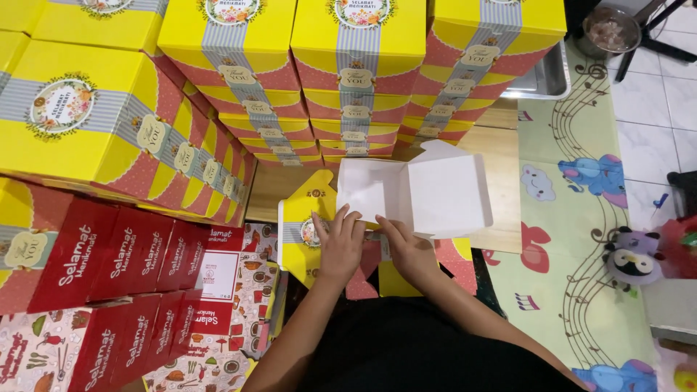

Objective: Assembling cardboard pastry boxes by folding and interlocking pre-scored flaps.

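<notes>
Though cluttered, wooden board (504, 181) beneath box (443, 192)

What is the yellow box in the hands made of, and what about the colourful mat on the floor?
The half-folded box looks like thin cardboard: white matte inside, printed yellow outside, with crisp creases. The play mat seems soft foam or vinyl, slightly shiny with cartoon prints; which one is unclear.
</notes>
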